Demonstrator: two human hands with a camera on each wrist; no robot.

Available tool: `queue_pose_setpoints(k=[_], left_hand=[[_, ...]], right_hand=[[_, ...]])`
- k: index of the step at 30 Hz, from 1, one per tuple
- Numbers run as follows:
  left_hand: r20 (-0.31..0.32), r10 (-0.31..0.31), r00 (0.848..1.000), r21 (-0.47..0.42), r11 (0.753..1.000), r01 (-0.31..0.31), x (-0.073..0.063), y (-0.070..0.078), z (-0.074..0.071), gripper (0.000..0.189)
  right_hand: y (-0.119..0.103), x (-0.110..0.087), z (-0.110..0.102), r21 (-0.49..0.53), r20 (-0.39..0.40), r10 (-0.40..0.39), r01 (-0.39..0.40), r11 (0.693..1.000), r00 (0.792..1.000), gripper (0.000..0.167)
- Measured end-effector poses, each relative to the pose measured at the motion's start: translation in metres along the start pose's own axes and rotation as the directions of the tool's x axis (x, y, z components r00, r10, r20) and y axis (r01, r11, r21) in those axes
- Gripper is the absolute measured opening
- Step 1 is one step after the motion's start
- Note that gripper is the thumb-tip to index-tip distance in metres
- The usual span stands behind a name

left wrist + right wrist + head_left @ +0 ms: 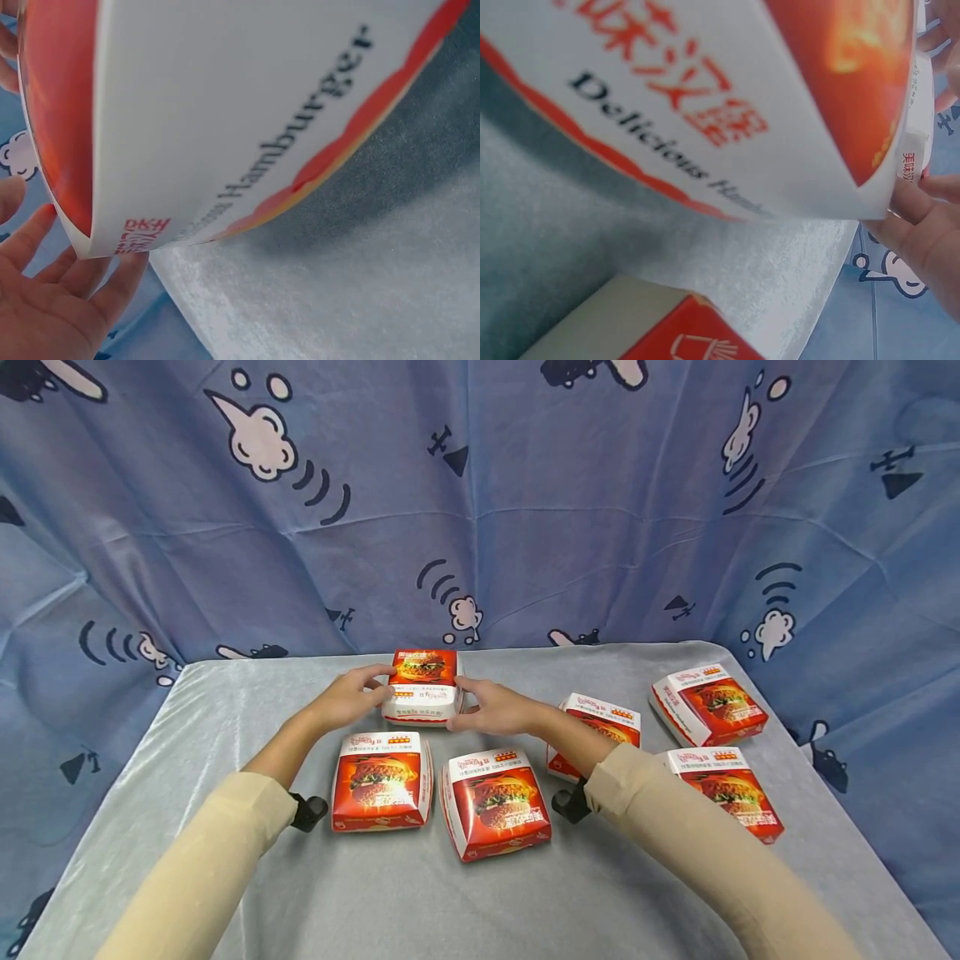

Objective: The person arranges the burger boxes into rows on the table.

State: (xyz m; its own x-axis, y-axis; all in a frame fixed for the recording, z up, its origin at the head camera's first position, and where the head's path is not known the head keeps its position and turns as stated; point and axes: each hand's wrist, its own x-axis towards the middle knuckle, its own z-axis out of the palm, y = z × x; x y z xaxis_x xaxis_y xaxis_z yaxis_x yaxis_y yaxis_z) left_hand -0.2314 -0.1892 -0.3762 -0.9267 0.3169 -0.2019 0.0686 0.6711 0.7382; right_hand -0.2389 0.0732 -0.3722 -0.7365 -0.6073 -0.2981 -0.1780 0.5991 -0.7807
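At the back middle of the table in the head view, a red and white hamburger box (pixel 423 693) sits between both hands. My left hand (pixel 348 695) holds its left side, thumb toward the front. On the opposite side my right hand (pixel 495 706) holds it, with the thumb low near the front corner. In the right wrist view, part of the held hamburger box (pixel 921 101) shows beyond a nearer box. The left wrist view shows my left hand (pixel 67 300) at the lower left, behind a large nearby box.
Closer to the front lie two more hamburger boxes, the left box (pixel 380 785) and the middle box (pixel 495 806). On the right are a partly covered box (pixel 600 710), a far-right box (pixel 708 702) and one by the right sleeve (pixel 731 789). A patterned blue curtain (pixel 480 527) hangs behind the table.
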Motion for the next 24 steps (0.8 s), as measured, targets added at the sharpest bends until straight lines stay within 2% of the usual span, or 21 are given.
queue_pose_setpoints(k=[8,14,16,19,24], left_hand=[[-0.017,0.013,1.000,0.015,1.000,-0.013,-0.004,-0.004,0.000,0.052],[-0.057,0.014,0.998,-0.004,1.000,-0.014,-0.016,-0.020,-0.006,0.054],[-0.051,0.016,0.999,-0.023,1.000,-0.018,-0.023,-0.025,-0.009,0.055],[-0.027,0.041,0.999,-0.052,0.998,-0.043,-0.036,-0.029,-0.010,0.056],[0.037,0.088,0.995,-0.090,0.992,-0.085,-0.053,-0.041,-0.008,0.058]], right_hand=[[0.000,-0.001,-0.001,-0.012,-0.007,-0.001,0.001,1.000,1.000,0.087],[-0.001,-0.009,-0.003,-0.038,-0.037,0.013,-0.014,0.999,0.999,0.086],[-0.002,-0.014,-0.003,-0.042,-0.057,-0.009,0.006,0.999,0.998,0.084],[-0.002,-0.022,-0.002,-0.027,-0.088,-0.080,0.078,0.997,0.993,0.080],[-0.004,-0.038,0.007,-0.025,-0.106,-0.173,0.172,0.985,0.979,0.074]])
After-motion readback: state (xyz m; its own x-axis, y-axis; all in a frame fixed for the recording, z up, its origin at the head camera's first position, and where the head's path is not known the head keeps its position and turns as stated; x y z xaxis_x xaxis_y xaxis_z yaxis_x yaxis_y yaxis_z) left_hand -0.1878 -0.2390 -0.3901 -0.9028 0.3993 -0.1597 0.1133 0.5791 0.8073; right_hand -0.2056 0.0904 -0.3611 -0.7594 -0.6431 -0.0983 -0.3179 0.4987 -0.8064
